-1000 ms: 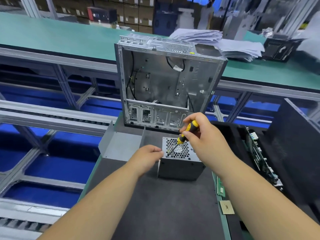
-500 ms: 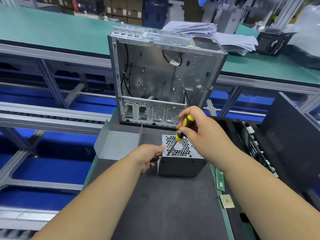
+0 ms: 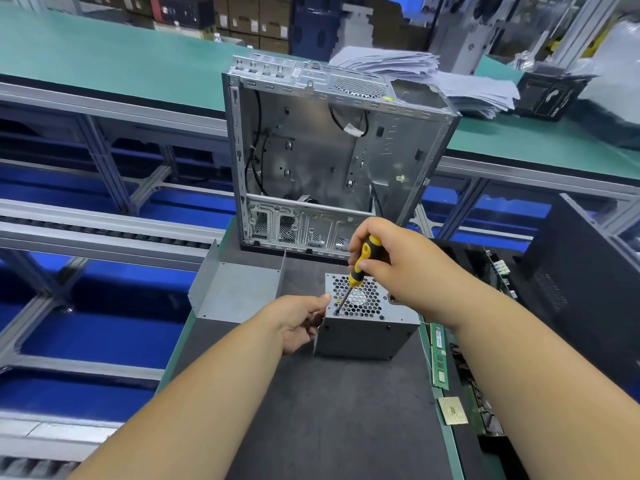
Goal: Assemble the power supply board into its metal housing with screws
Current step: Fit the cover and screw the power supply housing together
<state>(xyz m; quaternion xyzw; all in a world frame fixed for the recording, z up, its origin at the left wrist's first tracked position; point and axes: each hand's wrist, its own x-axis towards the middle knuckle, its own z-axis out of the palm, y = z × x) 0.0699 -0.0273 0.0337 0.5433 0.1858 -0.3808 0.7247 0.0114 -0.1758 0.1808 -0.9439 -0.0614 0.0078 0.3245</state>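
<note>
A grey metal power supply housing stands on the dark mat, its honeycomb grille facing up. My right hand grips a yellow-and-black screwdriver, whose tip sits at the near-left corner of the grille. My left hand holds the housing's left edge, thumb near the top corner and fingers curled round the side. No loose screw can be made out.
An open silver computer case stands upright behind the housing. A bent grey metal cover lies to its left. Memory sticks, a CPU chip and a circuit board lie on the right, beside a black case.
The screwdriver has tilted more upright, its tip staying at the grille's near-left corner. My left hand has slid a little lower along the housing's left edge.
</note>
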